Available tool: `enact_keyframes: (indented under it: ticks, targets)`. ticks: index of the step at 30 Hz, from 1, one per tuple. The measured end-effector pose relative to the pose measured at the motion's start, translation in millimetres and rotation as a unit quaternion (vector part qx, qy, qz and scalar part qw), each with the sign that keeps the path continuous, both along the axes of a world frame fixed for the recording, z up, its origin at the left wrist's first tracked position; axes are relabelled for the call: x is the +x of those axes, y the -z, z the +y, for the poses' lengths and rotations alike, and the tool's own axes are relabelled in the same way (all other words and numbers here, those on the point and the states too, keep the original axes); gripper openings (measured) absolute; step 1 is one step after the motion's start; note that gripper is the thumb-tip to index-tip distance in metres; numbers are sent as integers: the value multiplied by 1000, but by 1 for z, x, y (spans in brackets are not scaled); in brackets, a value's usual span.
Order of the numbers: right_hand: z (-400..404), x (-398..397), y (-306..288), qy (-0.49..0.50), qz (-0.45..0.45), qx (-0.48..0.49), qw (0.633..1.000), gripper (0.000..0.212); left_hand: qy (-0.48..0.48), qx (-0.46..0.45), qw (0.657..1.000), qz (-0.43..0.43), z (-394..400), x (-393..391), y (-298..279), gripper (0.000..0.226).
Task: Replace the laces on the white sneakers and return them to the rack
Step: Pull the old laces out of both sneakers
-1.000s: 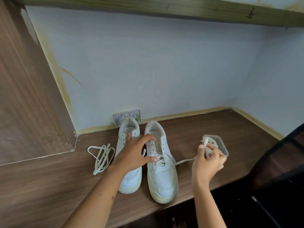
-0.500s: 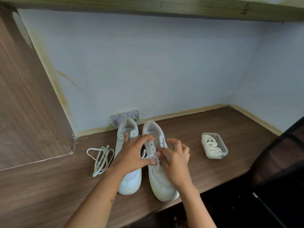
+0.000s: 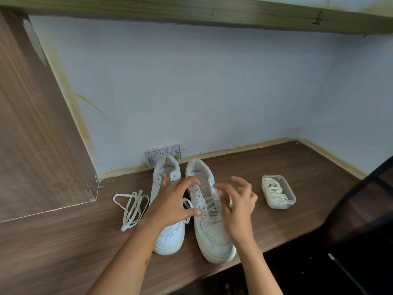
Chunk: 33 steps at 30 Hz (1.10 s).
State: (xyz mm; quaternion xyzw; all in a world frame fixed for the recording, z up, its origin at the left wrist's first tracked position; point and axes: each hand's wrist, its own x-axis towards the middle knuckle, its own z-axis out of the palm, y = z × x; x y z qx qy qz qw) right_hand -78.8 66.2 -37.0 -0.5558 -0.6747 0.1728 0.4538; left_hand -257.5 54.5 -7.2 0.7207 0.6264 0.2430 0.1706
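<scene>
Head view — sneakers unbranded, outlet markings unreadable.

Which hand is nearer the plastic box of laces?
Right. The right hand is over the right sneaker, with bare tabletop between it and the box. The left hand is farther, over the gap between the sneakers.

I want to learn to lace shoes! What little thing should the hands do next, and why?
Probably thread the lace through the next empty eyelet. The right-hand sneaker is laced only over its lower rows, the upper holes are bare, and the left hand and right hand are both at it.
</scene>
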Motion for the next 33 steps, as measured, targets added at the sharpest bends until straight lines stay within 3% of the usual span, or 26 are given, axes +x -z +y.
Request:
enact_keyframes:
  ticks: [3, 6, 8, 10, 12, 14, 16, 19, 21, 23, 26, 30, 33]
  targets:
    - [-2, -6, 8, -55, -152, -29, 986, 24, -2, -2, 1000, -1, 0, 0, 1, 66]
    - [-2, -9, 14, -56, -145, -74, 985, 19, 4, 7, 1000, -1, 0, 0, 2, 67]
    - [1, -10, 13, -36, -93, -64, 993, 13, 6, 9, 1000, -13, 0, -1, 2, 66]
    - [3, -9, 10, 19, 23, -74, 997, 19, 6, 4, 1000, -21, 0, -1, 1, 66]
    - [4, -3, 3, 90, 168, -93, 977, 20, 9, 2, 1000, -19, 0, -1, 1, 65]
    - [3, 5, -2, 138, 231, -88, 959, 16, 12, 2, 1000, -17, -1, -1, 1, 65]
    - [3, 11, -4, 135, 202, -43, 969, 15, 14, 3, 1000, -15, -1, -2, 1, 65]
    - [0, 7, -5, 35, 34, 11, 999, 26, 13, 1, 1000, -18, -1, -2, 1, 66]
    - [-2, 1, 0, -36, -81, 1, 996, 24, 7, -5, 1000, -18, 0, -2, 2, 66]
    - [-4, -6, 7, -77, -132, -39, 987, 19, 4, -4, 1000, -12, 0, -2, 3, 67]
    - [0, -7, 12, -47, -85, -62, 993, 12, 1, -3, 1000, -12, -1, -1, 2, 67]
    - [6, 0, 5, 122, 51, -41, 990, 18, 7, 3, 1000, -9, -1, -1, 1, 67]
    - [2, -3, 4, 165, 82, -18, 983, 18, 10, 16, 1000, 1, -1, 1, 0, 67]
